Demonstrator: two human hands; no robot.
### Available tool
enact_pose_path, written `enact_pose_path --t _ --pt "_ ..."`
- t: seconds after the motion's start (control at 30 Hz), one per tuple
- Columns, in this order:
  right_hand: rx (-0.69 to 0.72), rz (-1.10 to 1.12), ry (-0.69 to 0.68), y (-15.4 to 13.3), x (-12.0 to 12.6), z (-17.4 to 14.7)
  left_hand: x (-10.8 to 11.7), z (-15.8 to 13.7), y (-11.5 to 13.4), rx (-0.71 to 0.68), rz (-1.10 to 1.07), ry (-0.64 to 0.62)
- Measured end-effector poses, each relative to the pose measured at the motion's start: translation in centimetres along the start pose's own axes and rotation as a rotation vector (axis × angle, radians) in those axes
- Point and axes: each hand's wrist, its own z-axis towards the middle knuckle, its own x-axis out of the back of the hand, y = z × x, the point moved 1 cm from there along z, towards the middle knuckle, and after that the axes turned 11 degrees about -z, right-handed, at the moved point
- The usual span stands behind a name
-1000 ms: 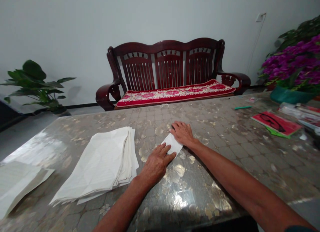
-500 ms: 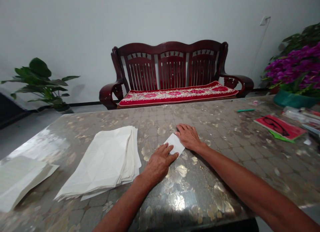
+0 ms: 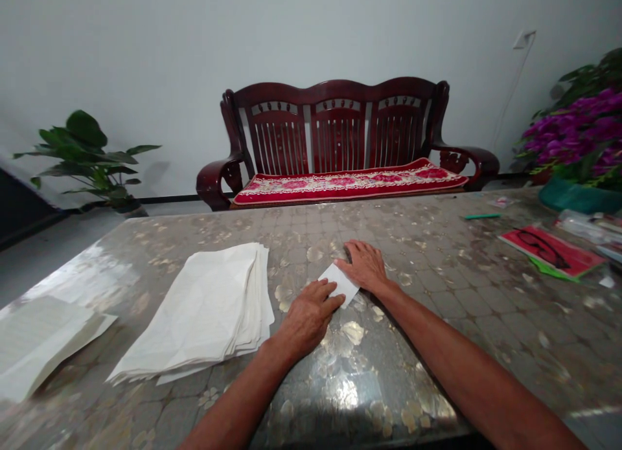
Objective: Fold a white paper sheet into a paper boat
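A small white folded piece of paper [image 3: 345,284] lies on the patterned table covering, set at a slant between my two hands. Across its near left side rests my left hand [image 3: 311,313], fingers stretched out flat and pressing on it. My right hand [image 3: 366,266] lies at the far right edge of the paper, its thumb touching the top and its fingers extended on the table. A thick stack of white paper sheets [image 3: 194,307] sits left of my left hand, its top sheet showing crease lines.
Another folded sheet [image 3: 43,340] lies at the far left of the table [image 3: 427,243]. To the right are a green pen [image 3: 482,216], black glasses [image 3: 541,246] on a red booklet [image 3: 580,256], and a teal pot [image 3: 578,195] of purple flowers. Behind stands a wooden bench [image 3: 337,133].
My right hand has shifted slightly left, with its thumb further over the paper. My left hand stays nearly in place. The whole view has moved a little.
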Motion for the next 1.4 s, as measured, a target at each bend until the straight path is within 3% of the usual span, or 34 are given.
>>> enact_pose_path --t 0.1,0.2,0.33,0.43,0.7,0.83,0.9,1.0,1.07,1.27,1.4 --pt "0.008 0.009 -0.001 0.1 0.0 0.0 0.4 1.0 -0.7 0.111 -0.08 0.076" --pt "0.014 0.012 0.004 0.2 0.0 -0.1 0.3 2.7 -2.0 0.185 -0.03 0.128" --pt "0.012 0.004 0.015 0.1 0.0 -0.1 -0.4 3.8 -3.4 0.132 0.15 0.059" --pt "0.019 0.0 0.011 0.1 0.0 -0.1 -0.5 3.1 -3.8 0.1 0.195 0.039" --pt "0.005 -0.018 0.0 -0.1 0.1 -0.2 1.1 0.1 -2.9 0.143 0.146 -0.036" --pt "0.003 -0.013 0.002 -0.2 0.2 -0.1 2.2 1.2 -1.7 0.127 0.079 -0.064" --pt "-0.006 -0.003 -0.005 -0.1 0.2 -0.1 2.4 2.5 -1.2 0.193 0.065 -0.077" --pt "-0.016 0.015 -0.016 -0.1 0.2 0.0 2.2 4.1 -0.7 0.376 0.185 -0.024" --pt "-0.016 0.026 -0.014 -0.1 0.2 0.0 1.6 4.7 -0.6 0.411 0.226 0.008" --pt "-0.04 0.021 0.004 0.0 0.3 0.3 0.5 4.1 -0.7 0.429 0.229 0.09" --pt "-0.057 0.006 0.013 -0.3 0.5 0.6 0.3 3.9 -0.9 0.337 0.193 0.095"
